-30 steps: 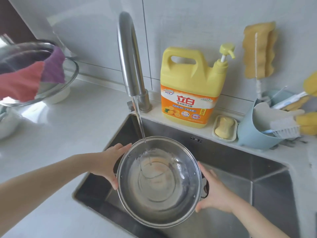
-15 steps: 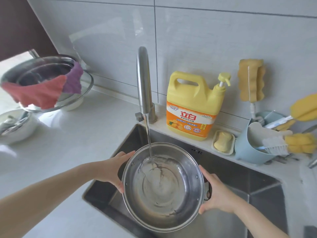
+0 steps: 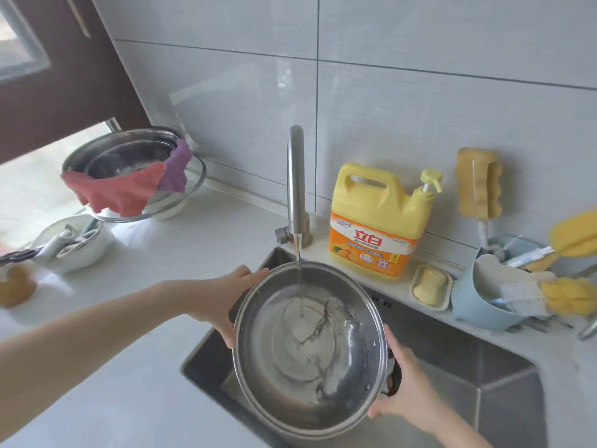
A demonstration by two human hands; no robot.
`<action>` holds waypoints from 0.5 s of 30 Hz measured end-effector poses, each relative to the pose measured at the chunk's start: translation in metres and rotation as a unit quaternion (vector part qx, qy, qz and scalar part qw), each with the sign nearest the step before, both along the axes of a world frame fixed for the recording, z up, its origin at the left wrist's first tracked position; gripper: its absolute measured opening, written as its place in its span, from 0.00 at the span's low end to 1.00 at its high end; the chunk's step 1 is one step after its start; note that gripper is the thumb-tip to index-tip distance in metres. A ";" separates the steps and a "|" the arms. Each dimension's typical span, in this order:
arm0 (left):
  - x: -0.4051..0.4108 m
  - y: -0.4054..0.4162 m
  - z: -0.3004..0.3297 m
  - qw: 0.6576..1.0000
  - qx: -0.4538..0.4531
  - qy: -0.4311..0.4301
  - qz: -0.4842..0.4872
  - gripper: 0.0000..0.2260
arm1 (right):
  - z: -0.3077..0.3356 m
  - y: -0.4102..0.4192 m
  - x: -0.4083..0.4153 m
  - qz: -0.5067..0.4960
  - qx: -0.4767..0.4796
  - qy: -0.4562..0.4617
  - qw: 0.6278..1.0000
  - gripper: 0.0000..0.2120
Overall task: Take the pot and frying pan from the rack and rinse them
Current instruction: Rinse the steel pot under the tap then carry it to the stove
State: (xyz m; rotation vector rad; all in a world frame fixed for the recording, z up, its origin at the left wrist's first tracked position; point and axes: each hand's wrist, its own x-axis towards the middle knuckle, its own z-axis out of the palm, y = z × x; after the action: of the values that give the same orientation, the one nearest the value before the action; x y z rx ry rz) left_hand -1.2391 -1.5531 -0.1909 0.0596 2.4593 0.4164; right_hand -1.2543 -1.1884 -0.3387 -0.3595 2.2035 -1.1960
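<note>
A white kitchen surface (image 3: 135, 286) runs along a grey tiled wall, with a steel sink (image 3: 478, 376) sunk into it at the lower right. Over the sink, tilted towards the viewer, is a wide stainless steel pot (image 3: 310, 347), held in the air by both hands. A thin stream of water (image 3: 298, 270) falls from the tall steel tap (image 3: 296, 179) onto the pot's inner base, where a shallow film spreads and swirls.

The left hand (image 3: 226, 299) grips the far left rim, fingers curved round the outside wall. The right hand (image 3: 403, 386) holds the near right side, its grip closed on a dark side handle (image 3: 393, 376) that is mostly hidden by the palm.

By the look of it, the pot is rigid and fairly light when empty, gaining weight as water collects. Wet polished steel is likely to be slippery, so the two side handles seem the safest hold; the rim alone could slide through wet fingers. It should not break if dropped, but could clang and splash.

Behind the sink stand a large yellow detergent jug (image 3: 378, 221), a blue caddy (image 3: 481, 305) of brushes and a bar of soap (image 3: 431, 282) in a dish. At the left, stacked metal bowls (image 3: 129, 156) carry a pink and purple cloth (image 3: 126, 192). No frying pan is visible.
</note>
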 end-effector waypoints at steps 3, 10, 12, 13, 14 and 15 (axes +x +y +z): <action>0.005 -0.014 -0.009 0.999 0.020 0.040 -0.006 0.61 | 0.013 -0.001 -0.014 0.007 0.004 0.062 0.998 0.71; 0.018 -0.010 -0.031 0.983 0.000 0.173 0.060 0.66 | 0.071 0.012 -0.037 0.031 0.048 0.204 0.977 0.69; 0.024 -0.004 -0.037 0.974 0.014 0.211 0.088 0.67 | 0.087 0.014 -0.041 0.041 0.078 0.236 0.968 0.70; 0.026 0.000 -0.040 0.971 0.024 0.219 0.096 0.67 | 0.095 0.016 -0.044 0.050 0.093 0.247 0.963 0.70; 0.027 0.002 -0.044 0.970 0.036 0.216 0.102 0.67 | 0.103 0.018 -0.049 0.062 0.110 0.251 0.960 0.70; 0.027 0.005 -0.049 0.972 0.048 0.205 0.106 0.68 | 0.112 0.020 -0.053 0.079 0.132 0.248 0.957 0.70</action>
State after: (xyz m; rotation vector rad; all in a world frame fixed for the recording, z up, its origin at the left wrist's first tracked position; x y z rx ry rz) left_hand -1.2121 -1.5477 -0.2398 -0.0880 2.8627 0.6723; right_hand -1.3077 -1.1682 -0.2271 -0.7735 2.6570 -0.7668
